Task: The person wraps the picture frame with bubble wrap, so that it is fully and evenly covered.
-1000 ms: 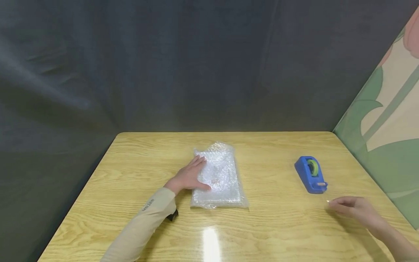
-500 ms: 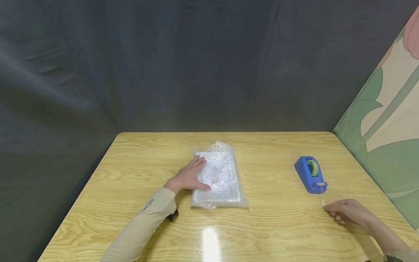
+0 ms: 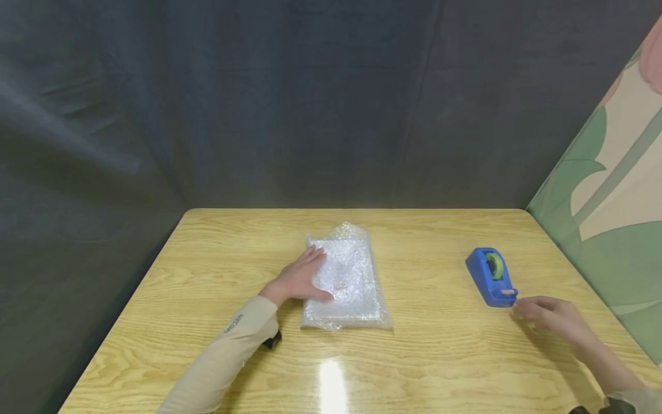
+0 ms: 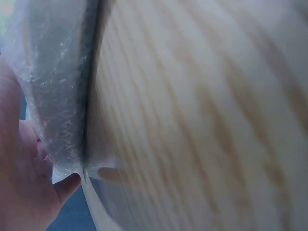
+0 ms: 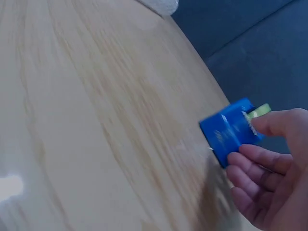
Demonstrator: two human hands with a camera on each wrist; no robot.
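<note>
A flat package in bubble wrap (image 3: 349, 282) lies at the middle of the wooden table. My left hand (image 3: 297, 282) rests on its left side with fingers spread; in the left wrist view the wrap (image 4: 60, 86) stands close beside that hand (image 4: 29, 178). On the right, a blue tape dispenser (image 3: 488, 279) carries a green-cored roll. My right hand (image 3: 553, 319) is at the dispenser's cutter end, its thumb and index finger pinching the clear tape's end. In the right wrist view the thumb is by the toothed edge of the dispenser (image 5: 226, 132); the tape itself hardly shows.
The wooden table (image 3: 207, 259) reaches back to a dark curtain (image 3: 331, 103). A flowered panel (image 3: 620, 230) borders it on the right. A small black object (image 3: 272, 340) shows below my left wrist.
My right hand drew a strip of tape down from the dispenser, then moved back up to its cutter end. The left hand and the package have stayed in place.
</note>
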